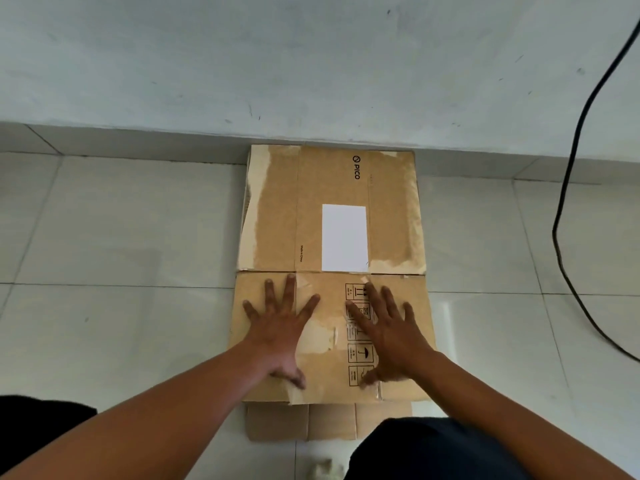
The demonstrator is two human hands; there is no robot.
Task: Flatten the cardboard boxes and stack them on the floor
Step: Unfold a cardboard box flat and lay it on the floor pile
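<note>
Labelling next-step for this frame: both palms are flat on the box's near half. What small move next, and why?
Probably slide both palms forward onto the far half. The left hand and right hand press only the near half of the flattened box; its far left edge looks slightly lifted.

The floor [121, 237] is laid with pale glossy tiles. A flattened cardboard box [273, 216] is laid flat on it, its far edge set against the wall [311, 64]. Another cardboard sheet [277, 422] is seen protruding from beneath at the near edge. A black cable [588, 315] is trailed across the tiles at the right.
</note>
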